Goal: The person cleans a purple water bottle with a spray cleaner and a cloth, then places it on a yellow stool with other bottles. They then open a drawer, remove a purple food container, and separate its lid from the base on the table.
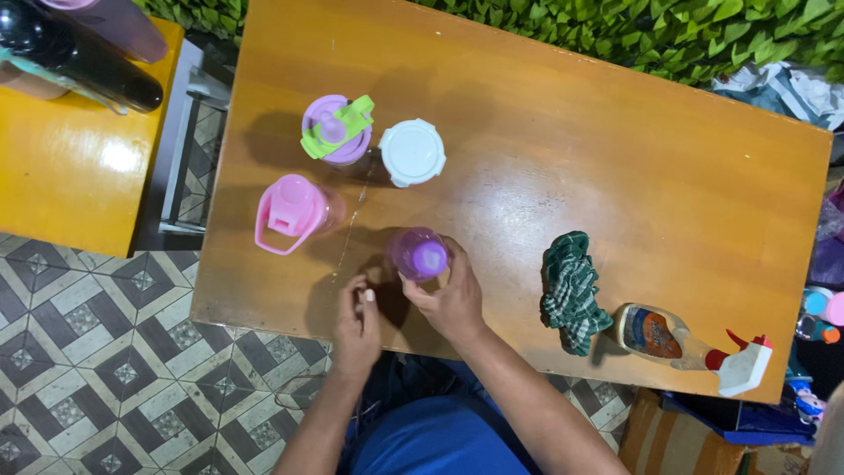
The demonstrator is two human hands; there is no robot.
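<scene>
Purple bottle (pixel 418 254), gripped only by the right hand (pixel 450 297) while the empty, half-curled left hand (pixel 358 318) hangs beside it, could tip against the pink bottle (pixel 293 211).

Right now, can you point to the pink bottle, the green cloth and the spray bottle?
pink bottle (pixel 290 211), head view, on its pink lid.
green cloth (pixel 571 290), head view, middle of the crumpled checked fabric.
spray bottle (pixel 655 332), head view, on its labelled body.
</scene>
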